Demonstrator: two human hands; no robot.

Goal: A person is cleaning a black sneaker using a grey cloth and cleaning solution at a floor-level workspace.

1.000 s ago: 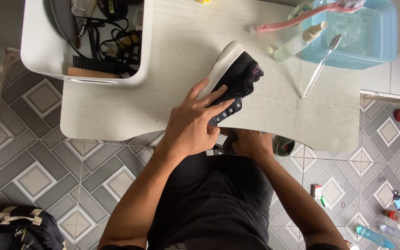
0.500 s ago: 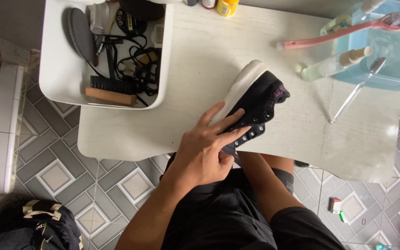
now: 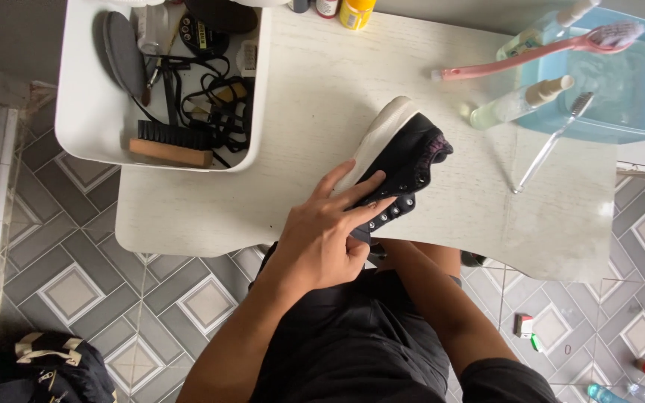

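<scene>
A black sneaker [image 3: 404, 153] with a white sole lies on its side at the front edge of the white table [image 3: 307, 112]. My left hand [image 3: 326, 227] rests on it, fingers spread over the eyelets and the sole. My right hand is hidden beneath the left hand and the shoe; only its forearm [image 3: 431, 287] shows, so its grip cannot be seen. A pink long-handled brush [image 3: 539, 51] lies across the rim of a blue tub. Below the tub, a clear toothbrush [image 3: 550, 142] leans from its rim down onto the table.
A white bin [image 3: 87, 112] at the table's left holds a wooden brush, black cables and shoe inserts. The blue tub of water [image 3: 628, 89] stands at the right with a small spray bottle [image 3: 520, 103] beside it. A black bag [image 3: 54, 369] sits on the tiled floor.
The view has shifted, moving the table and shoe right and down in frame. My left hand stays on the shoe with fingers spread slightly wider.
</scene>
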